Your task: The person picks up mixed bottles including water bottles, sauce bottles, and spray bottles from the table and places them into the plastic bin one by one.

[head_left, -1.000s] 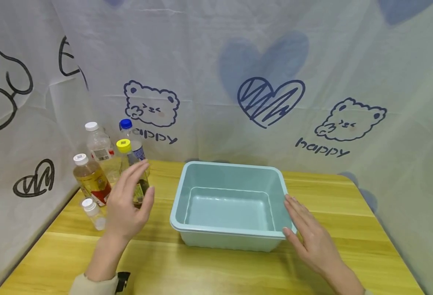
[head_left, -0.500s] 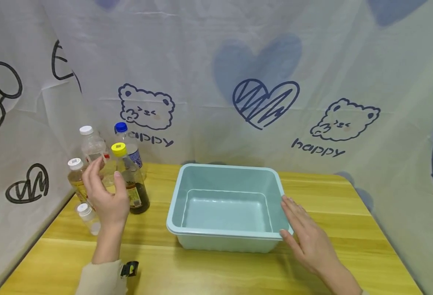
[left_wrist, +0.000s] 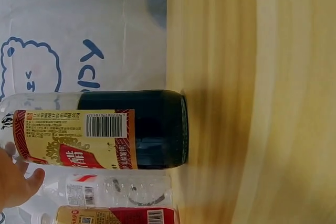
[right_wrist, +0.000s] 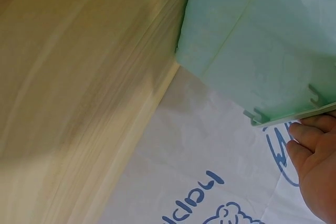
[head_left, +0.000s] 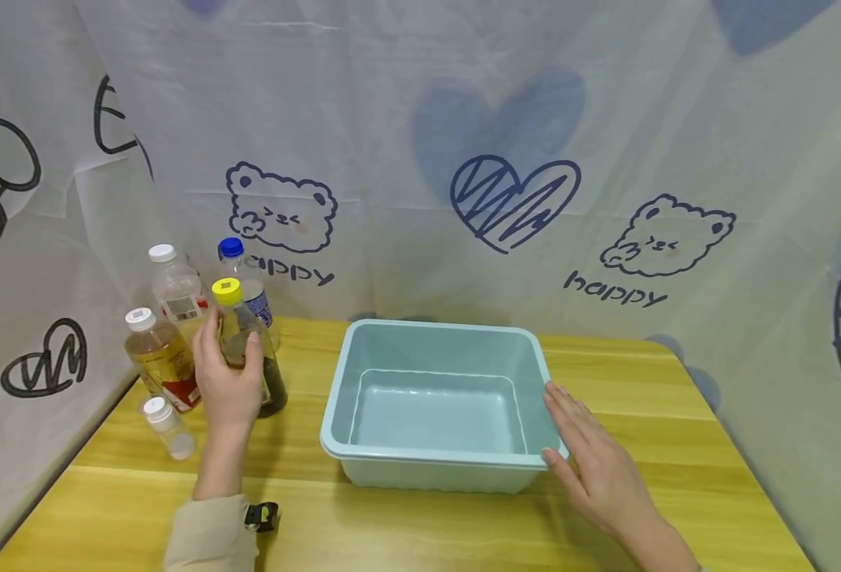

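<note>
A vinegar bottle [left_wrist: 157, 129] with a yellow cap [head_left: 226, 291] and dark liquid stands upright on the table at the left. My left hand [head_left: 230, 389] is at its near side, thumb and fingers spread; in the left wrist view the thumb [left_wrist: 34, 181] looks apart from the glass. Whether the fingertips touch the bottle is partly hidden. My right hand [head_left: 599, 461] rests with straight fingers on the right rim of a light blue plastic tub [head_left: 435, 473]. In the right wrist view, the fingers [right_wrist: 307, 137] lie against the tub's rim.
Behind the vinegar stand a blue-capped bottle [head_left: 252, 286] and a clear white-capped bottle [head_left: 177, 286]. An amber bottle [head_left: 163, 361] and a small clear bottle [head_left: 175, 437] stand further left. A printed cloth [head_left: 392, 262] borders the wooden table [head_left: 306, 524].
My left hand first moved left, away from in front of the vinegar bottle, then came back right to the bottle's near side. The right hand stays on the tub's rim.
</note>
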The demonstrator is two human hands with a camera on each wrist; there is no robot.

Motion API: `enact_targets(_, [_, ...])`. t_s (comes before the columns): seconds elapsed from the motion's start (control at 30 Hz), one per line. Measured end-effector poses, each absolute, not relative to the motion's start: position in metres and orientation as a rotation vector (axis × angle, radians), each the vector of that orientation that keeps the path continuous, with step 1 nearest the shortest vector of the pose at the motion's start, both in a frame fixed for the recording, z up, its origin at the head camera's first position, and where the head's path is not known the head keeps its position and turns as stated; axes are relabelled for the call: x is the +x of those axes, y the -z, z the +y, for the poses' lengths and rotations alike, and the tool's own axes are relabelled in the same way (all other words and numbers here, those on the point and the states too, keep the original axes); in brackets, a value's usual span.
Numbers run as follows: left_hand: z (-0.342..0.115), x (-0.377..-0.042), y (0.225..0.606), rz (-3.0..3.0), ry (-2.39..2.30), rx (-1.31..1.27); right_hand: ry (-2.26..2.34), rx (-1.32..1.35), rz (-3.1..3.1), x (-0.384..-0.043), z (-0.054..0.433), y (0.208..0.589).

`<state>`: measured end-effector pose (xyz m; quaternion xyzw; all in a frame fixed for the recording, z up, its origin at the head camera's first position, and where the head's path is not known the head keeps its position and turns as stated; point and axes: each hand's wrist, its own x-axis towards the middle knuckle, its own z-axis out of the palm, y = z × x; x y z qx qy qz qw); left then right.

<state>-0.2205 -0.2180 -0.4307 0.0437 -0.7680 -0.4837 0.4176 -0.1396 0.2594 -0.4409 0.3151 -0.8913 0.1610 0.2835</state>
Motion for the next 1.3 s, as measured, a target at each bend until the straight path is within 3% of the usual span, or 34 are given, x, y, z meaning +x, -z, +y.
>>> enact_targets(1.3, [-0.22, -0.224, 0.439, -1.87, 1.076, -0.035, -0.438, 0.818, -2.413, -0.137, 0.261, 0.441])
